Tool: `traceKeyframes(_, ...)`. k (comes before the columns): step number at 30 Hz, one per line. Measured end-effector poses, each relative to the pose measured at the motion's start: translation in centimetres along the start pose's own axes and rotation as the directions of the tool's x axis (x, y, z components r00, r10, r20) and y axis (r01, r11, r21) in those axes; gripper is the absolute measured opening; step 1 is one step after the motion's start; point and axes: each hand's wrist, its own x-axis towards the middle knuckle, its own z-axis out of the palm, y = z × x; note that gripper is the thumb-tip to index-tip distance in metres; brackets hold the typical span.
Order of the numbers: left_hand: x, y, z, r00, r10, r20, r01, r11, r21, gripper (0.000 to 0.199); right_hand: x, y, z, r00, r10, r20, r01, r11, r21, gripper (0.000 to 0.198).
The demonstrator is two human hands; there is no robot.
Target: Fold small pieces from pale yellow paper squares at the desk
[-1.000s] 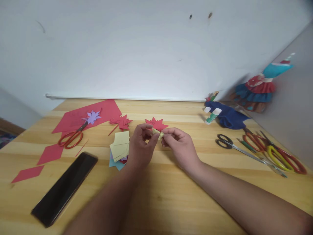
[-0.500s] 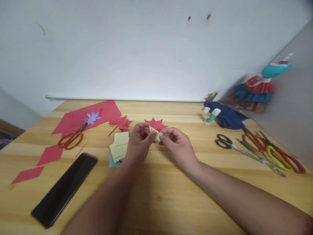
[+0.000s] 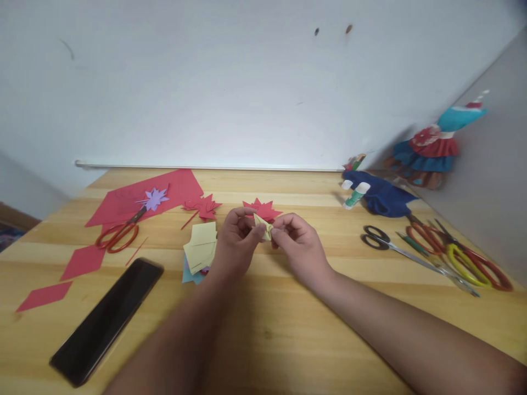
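Between my two hands is a small folded piece of yellow paper [image 3: 262, 224], pinched from both sides above the table. My left hand [image 3: 237, 237] grips its left end with thumb and fingers. The thumb and forefinger of my right hand [image 3: 300, 241] are closed on its right end. Just behind the fingers lies a red paper star [image 3: 264, 208], partly hidden by them. Beside my left wrist sits a stack of yellow paper squares [image 3: 200, 247] with blue paper [image 3: 190, 274] under it. Another red paper star [image 3: 202, 207] rests behind that stack.
At left are red paper [image 3: 123, 200], a purple paper star [image 3: 155, 199], orange-handled scissors [image 3: 119, 237], red diamonds [image 3: 84, 260] and a phone [image 3: 107, 321]. At right lie black-handled scissors [image 3: 376, 237], more scissors [image 3: 467, 266], a glue stick [image 3: 357, 196] and blue cloth [image 3: 382, 197]. A wall closes the back.
The folded yellow paper has turned slightly between my fingers, and its tip has shifted a little to the right. Both hands keep their hold. The view has moved slightly.
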Motion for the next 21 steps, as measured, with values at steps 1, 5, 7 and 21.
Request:
traceKeyframes(1,-0.02,0.04,0.03,1.000,0.002,0.001,-0.002,1.000,0.002,0.038,-0.06,0.07,-0.02,1.000,-0.023,-0.001,0.023,1.000,-0.021,0.016)
traceKeyframes(5,-0.18,0.23,0.17,1.000,0.025,0.007,-0.025,1.000,0.007,0.034,-0.38,0.25,-0.04,0.996,-0.090,0.029,0.092,0.993,-0.069,0.010)
traceKeyframes(7,-0.26,0.37,0.23,0.999,0.033,-0.004,-0.033,0.999,0.012,0.034,-0.55,0.30,0.00,0.990,-0.127,0.054,0.132,0.987,-0.095,0.008)
traceKeyframes(21,-0.13,0.80,-0.21,1.000,-0.005,-0.004,0.005,1.000,0.005,0.038,-0.25,0.52,-0.61,0.970,-0.184,0.160,0.217,0.949,-0.228,0.010)
